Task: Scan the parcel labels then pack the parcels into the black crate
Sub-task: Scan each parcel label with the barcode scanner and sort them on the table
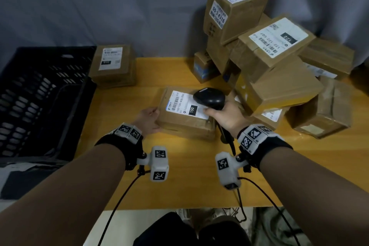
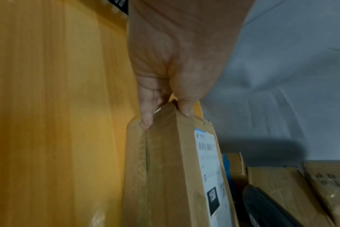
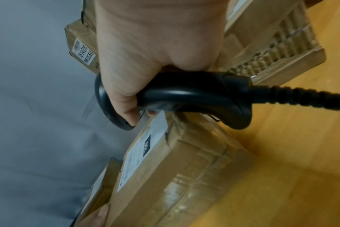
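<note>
A flat cardboard parcel (image 1: 187,126) with a white label (image 1: 182,104) marked 150 lies in the middle of the yellow table. My left hand (image 1: 154,119) grips its left edge, thumb on the top face and fingers on the side (image 2: 145,116). My right hand (image 1: 218,114) holds a black barcode scanner (image 1: 209,98) by its handle (image 3: 194,95), its head just over the label. The black crate (image 1: 40,96) stands at the left; I see no parcel in the part that shows. The same parcel (image 3: 184,169) lies under the scanner in the right wrist view.
A tall pile of labelled parcels (image 1: 269,56) fills the back right of the table (image 1: 179,181). One more parcel (image 1: 113,66) sits beside the crate's far corner. The scanner's cable (image 3: 301,98) trails toward me. A grey curtain (image 1: 99,6) hangs behind.
</note>
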